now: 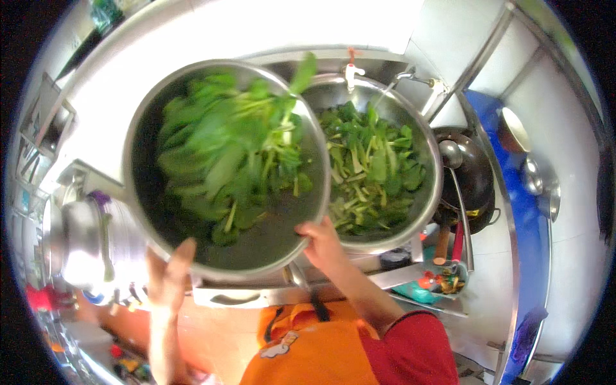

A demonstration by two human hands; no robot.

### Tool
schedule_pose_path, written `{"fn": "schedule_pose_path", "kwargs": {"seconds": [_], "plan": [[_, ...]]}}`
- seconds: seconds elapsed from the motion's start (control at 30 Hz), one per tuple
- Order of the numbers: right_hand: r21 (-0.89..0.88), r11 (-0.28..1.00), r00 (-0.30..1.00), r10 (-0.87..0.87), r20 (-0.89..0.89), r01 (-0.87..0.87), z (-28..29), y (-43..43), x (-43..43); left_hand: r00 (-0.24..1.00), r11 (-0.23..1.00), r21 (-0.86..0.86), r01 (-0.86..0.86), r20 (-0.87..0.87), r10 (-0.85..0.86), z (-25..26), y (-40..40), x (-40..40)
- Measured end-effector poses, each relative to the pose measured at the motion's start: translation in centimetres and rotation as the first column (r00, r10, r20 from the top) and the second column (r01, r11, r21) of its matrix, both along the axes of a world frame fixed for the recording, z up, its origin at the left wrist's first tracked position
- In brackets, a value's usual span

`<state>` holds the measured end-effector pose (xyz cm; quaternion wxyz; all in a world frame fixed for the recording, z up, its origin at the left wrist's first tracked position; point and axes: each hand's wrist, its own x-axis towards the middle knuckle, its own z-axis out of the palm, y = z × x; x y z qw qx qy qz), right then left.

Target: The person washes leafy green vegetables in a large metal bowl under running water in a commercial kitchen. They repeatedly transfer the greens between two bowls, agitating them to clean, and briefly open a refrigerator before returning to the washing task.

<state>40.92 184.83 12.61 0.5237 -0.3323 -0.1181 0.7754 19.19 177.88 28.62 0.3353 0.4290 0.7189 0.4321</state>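
Note:
A large round metal basin (269, 260) is held up in front of me, tilted so that its inside faces me. Leafy greens (231, 154) fill much of it, blurred by motion, and one leaf sticks out past the upper right rim. My left hand (171, 274) grips the lower left rim, thumb on the inside. At the lower right, my right hand (322, 240) clasps the same rim. Behind and to the right, partly covered by the held basin, stands a second metal basin (435, 178) with cut greens (375, 163) in it.
Two taps, one with a white body (353, 72) and one of metal (406, 76), reach over the second basin. Right of it are a dark wok (474, 173) and a metal ladle (451, 154). Metal pots (86, 236) stand at left. A blue shelf (515, 231) runs along the right.

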Motion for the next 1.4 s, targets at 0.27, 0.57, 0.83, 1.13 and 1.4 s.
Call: {"fn": "schedule_pose_path", "kwargs": {"seconds": [0.27,0.57,0.83,1.13,1.4], "plan": [[-0.255,0.964,0.678,-0.139,-0.721,-0.073,-1.7,6.1,3.4,0.866,0.823,0.284,0.493,-0.070,-0.495,2.8,7.8,10.0],[-0.089,0.972,0.206,-0.043,-0.978,-0.218,-2.2,7.9,2.1,0.907,0.895,0.227,0.383,0.094,-0.412,0.2,7.0,7.8],[-0.088,0.951,0.452,0.059,-0.890,-0.297,-2.2,7.2,0.4,0.932,0.950,0.171,0.262,0.210,-0.295,-0.7,5.8,5.9],[-0.187,0.942,0.785,0.110,-0.609,-0.277,0.8,5.4,-0.9,0.937,0.975,0.133,0.179,0.279,-0.210,-2.4,4.2,3.4],[-0.040,0.996,0.978,0.073,-0.197,-0.082,3.2,6.7,5.4,0.918,0.994,0.056,0.093,0.381,-0.107,-5.4,1.5,-0.6]]}}
